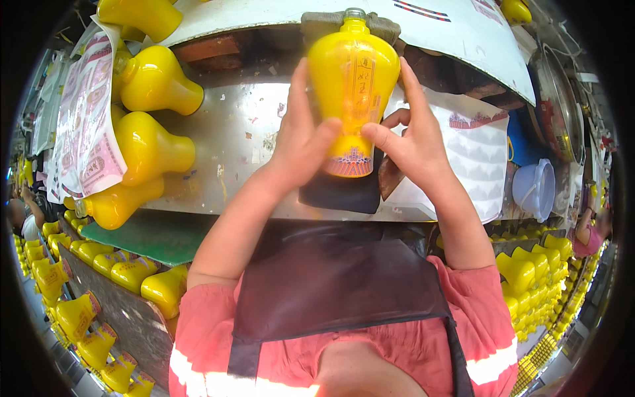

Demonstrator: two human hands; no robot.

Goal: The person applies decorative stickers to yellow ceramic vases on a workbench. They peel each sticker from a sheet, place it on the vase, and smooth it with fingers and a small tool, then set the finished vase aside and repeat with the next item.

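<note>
Head view: left hand (299, 142) and right hand (422, 135) are clamping fingers (413, 83) on the bottle (327, 63), seemingly smoothing its print (363, 86); the next move is likely needing even pressure.

"What furniture is there?"
"A scuffed metal worktop (228, 126) spans the middle, with a curved white panel (456, 43) along its far side."
"And at lower left?"
"A green board (145, 237) by the worktop's near edge, then a weathered grey-brown plank (119, 317) (dappled with light)."
"How is it lit?"
"Brightly, with pale glare on the metal. Surroundings farther out are blurred."
</note>
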